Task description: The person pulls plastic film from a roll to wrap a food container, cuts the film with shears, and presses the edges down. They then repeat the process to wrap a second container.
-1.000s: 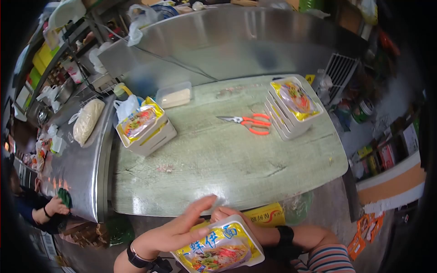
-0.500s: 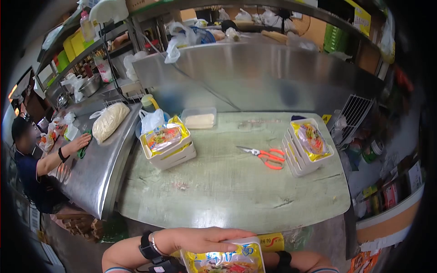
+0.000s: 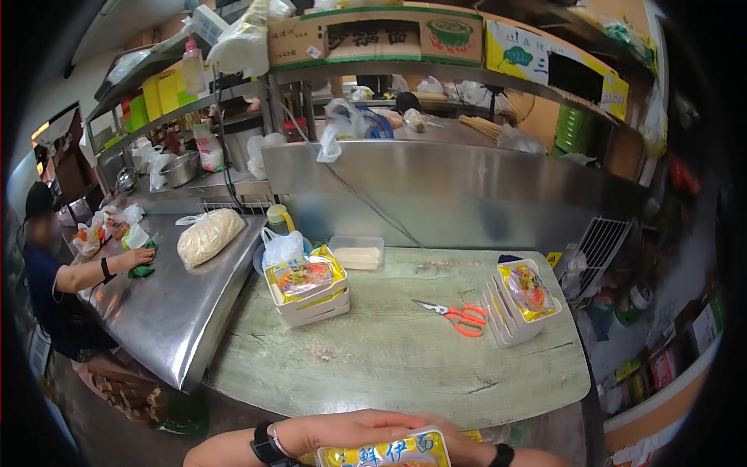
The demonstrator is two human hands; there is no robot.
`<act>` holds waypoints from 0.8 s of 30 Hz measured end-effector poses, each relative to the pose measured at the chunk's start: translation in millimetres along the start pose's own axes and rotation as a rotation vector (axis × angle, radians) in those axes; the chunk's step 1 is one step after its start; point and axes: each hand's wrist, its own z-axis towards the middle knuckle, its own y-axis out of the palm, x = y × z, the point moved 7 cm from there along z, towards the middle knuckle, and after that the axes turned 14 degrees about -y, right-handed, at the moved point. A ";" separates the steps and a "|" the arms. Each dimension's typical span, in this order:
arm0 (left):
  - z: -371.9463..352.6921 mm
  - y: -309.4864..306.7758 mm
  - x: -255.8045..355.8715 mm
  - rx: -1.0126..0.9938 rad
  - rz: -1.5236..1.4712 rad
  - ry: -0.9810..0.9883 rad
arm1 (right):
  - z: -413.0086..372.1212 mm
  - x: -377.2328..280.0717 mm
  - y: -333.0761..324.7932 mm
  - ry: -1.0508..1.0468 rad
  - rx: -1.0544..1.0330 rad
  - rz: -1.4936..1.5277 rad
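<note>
At the bottom of the head view, below the table's front edge, a white plastic basket holds yellow packs of noodles with blue lettering. My left hand lies across the basket's far rim with its fingers stretched along it, holding it close to my body. Around the far right corner comes my right hand, its fingers partly hidden behind the basket and my left hand. Dark bands circle both wrists.
On the green table stand two more white baskets of noodle packs, a left basket and a right basket. Orange-handled scissors lie between them. Behind is a plastic tub. A co-worker has a hand on a green cloth.
The view has tilted up, showing more of the shelf and its cartons. More of my right hand now shows at the basket's far corner, next to my left hand. The co-worker's hand stays on the cloth.
</note>
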 end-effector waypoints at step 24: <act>-98.8 -65.9 -26.7 0.899 -0.234 0.360 | 31.4 -45.6 -20.3 0.333 -0.133 0.460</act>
